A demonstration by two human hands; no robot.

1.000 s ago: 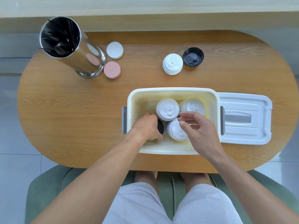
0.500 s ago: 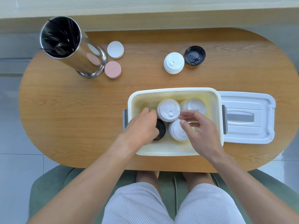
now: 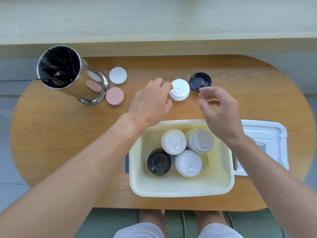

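Steel canister: stands at the far left of the table with dark utensils inside; you need nothing from it.
Discs: a white disc and a pink disc lie just beside the canister, well clear of your reach.
Left hand: loosely spread, with fingertips and thumb at the left rim of the white lid. It touches the lid but is not yet closed on it.
White lid: lies flat on the table beyond the bin. This looks like the pick-up step, so next pinch its rim and lift it.
Black lid: lies on the table just right of the white lid, untouched.
Right hand: hovers near the black lid with fingers softly curled, thumb and forefinger parted, holding nothing.
Bin: holds four capped cups, one black-topped and three white. Any lid you carry back must come down over them.
Bin cover: lies on the table against the bin's right side.
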